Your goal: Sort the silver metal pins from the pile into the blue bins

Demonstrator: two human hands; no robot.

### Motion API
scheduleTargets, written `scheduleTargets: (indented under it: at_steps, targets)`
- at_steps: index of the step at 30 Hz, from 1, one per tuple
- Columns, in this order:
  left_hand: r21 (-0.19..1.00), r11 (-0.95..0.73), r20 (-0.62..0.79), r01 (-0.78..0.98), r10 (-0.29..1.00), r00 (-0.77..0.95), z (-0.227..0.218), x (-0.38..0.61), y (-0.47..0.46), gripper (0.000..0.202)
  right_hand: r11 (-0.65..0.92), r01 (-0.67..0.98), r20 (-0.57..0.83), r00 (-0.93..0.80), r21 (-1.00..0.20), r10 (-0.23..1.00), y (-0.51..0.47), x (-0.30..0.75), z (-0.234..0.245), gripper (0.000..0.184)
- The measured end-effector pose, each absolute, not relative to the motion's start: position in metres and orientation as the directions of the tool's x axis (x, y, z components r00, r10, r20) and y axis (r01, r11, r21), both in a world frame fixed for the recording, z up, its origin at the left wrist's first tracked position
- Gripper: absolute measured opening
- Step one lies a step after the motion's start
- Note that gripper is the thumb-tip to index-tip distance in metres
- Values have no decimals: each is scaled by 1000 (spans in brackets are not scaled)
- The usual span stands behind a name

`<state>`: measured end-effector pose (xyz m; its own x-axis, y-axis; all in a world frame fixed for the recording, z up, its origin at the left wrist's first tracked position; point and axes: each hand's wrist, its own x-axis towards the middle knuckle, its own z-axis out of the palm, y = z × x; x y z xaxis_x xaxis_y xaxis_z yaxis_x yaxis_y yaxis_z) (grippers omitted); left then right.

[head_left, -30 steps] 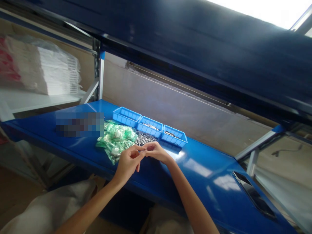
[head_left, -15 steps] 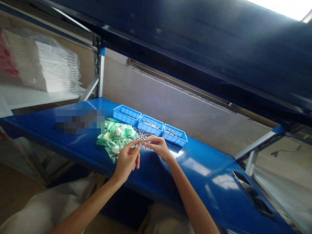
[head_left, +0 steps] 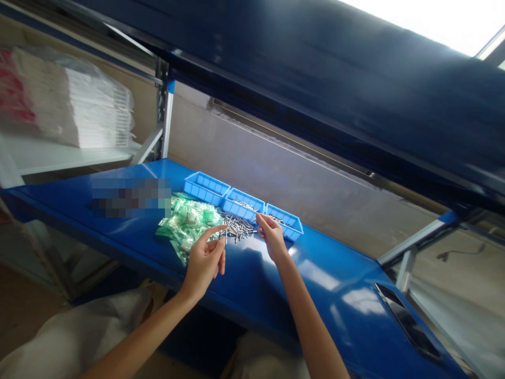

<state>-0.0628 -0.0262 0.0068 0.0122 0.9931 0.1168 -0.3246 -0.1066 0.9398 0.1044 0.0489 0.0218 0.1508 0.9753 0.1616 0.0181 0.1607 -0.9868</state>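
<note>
My left hand (head_left: 205,259) is in front of the pile of small metal fasteners (head_left: 239,227), next to the green plastic bags (head_left: 191,218). Its thumb and index finger are curled toward each other, with what looks like a slim metal fastener between the tips. My right hand (head_left: 272,234) is at the pile's right side, in front of the right blue bin (head_left: 294,231). Its thumb and fingertips are pinched together; whatever they hold is too small to make out. The fasteners are thin, silvery and loosely heaped; their exact kind is unclear.
A middle blue bin (head_left: 240,211) with metal pieces and a left blue bin (head_left: 207,196) stand in line along the back of the blue table (head_left: 252,289). A phone-like dark slab (head_left: 408,321) lies far right. A blurred patch (head_left: 131,198) covers something at left.
My hands, which met at the fingertips, are now apart. The right one has moved right and slightly up, showing more of the fastener pile. The left has stayed nearly in place.
</note>
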Motion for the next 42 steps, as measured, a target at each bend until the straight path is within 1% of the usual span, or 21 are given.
scheduleTargets:
  at_steps: [6,9,13,16,19,21,24,26,28,30,31,33,34,35,37,39,40,42]
  targets:
    - [944,-94,110,-316,993,35,6,-63,-26,48,156,239,203,184,-958,962,48,108,25,43]
    - [947,-91,109,-308,993,41,5,-64,-26,47,133,308,207,222,-942,953,47,111,26,45]
    - [956,-81,105,-282,992,70,4,-63,-25,46,127,292,206,258,-948,944,47,112,27,43]
    - [968,-66,93,-244,990,103,4,-63,-24,45,149,243,210,246,-959,946,48,110,28,44]
    - [970,-55,85,-237,989,119,5,-63,-24,46,197,192,242,252,-962,937,52,107,29,47]
    - [969,-47,79,-242,989,122,5,-63,-23,47,244,149,272,211,-958,939,56,107,29,53]
    - [970,-36,70,-242,989,133,5,-62,-23,46,284,92,292,100,-954,951,60,108,25,68]
    - [970,-32,68,-243,988,139,5,-62,-23,45,277,108,283,54,-955,958,61,111,21,69]
    - [968,-30,67,-247,988,141,6,-62,-23,45,268,201,280,34,-942,959,60,112,18,58]
    - [967,-23,61,-254,988,140,7,-62,-23,45,291,383,324,21,-877,946,56,113,16,46]
    - [966,-19,57,-257,988,141,7,-62,-23,44,308,494,357,6,-813,934,53,112,17,43]
    - [965,-15,53,-260,989,140,7,-62,-23,44,329,690,399,-63,-644,915,48,110,18,42]
    - [966,-16,54,-260,989,138,7,-62,-23,44,330,759,393,-107,-561,913,45,108,18,44]
    - [966,-19,56,-258,989,134,7,-62,-23,44,328,804,370,-147,-495,917,43,106,18,48]
    - [969,-28,60,-246,990,126,7,-62,-23,44,324,846,317,-197,-424,928,39,103,18,57]
    - [973,-34,64,-228,990,126,7,-62,-23,45,319,855,283,-213,-408,935,37,101,18,64]
    - [975,-33,63,-220,989,131,7,-62,-23,45,316,855,272,-216,-411,938,37,100,17,64]
    - [978,-25,56,-206,988,146,9,-63,-23,45,317,851,258,-224,-418,940,37,100,16,59]
